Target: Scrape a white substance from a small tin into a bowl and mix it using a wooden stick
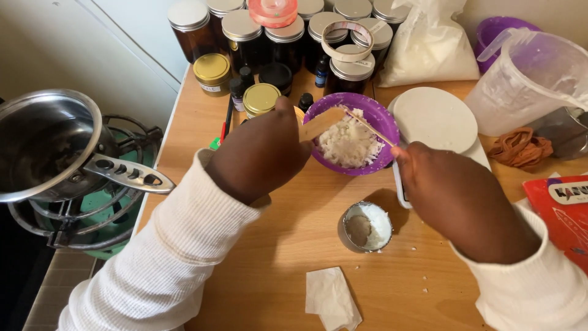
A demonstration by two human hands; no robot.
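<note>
My left hand (pixel 260 153) grips a flat wooden spatula (pixel 321 122) whose blade reaches over a purple bowl (pixel 380 122) of white flakes (pixel 349 144). A thin wooden stick (pixel 370 127) is pinched in my right hand (pixel 456 199), and its tip lies across the flakes toward the spatula. In front of the bowl, between my wrists, sits a small round metal tin (pixel 366 227) with white and brownish contents. Both arms wear white ribbed sleeves.
Dark jars with metal lids (pixel 245 34) crowd the table's back edge, with tape rolls (pixel 347 40) on top. A steel saucepan (pixel 52 144) rests on a burner at left. A white round lid (pixel 435 119), plastic jug (pixel 530 79), white powder bag (pixel 429 46), red packet (pixel 563 211) and crumpled tissue (pixel 331 297) lie around.
</note>
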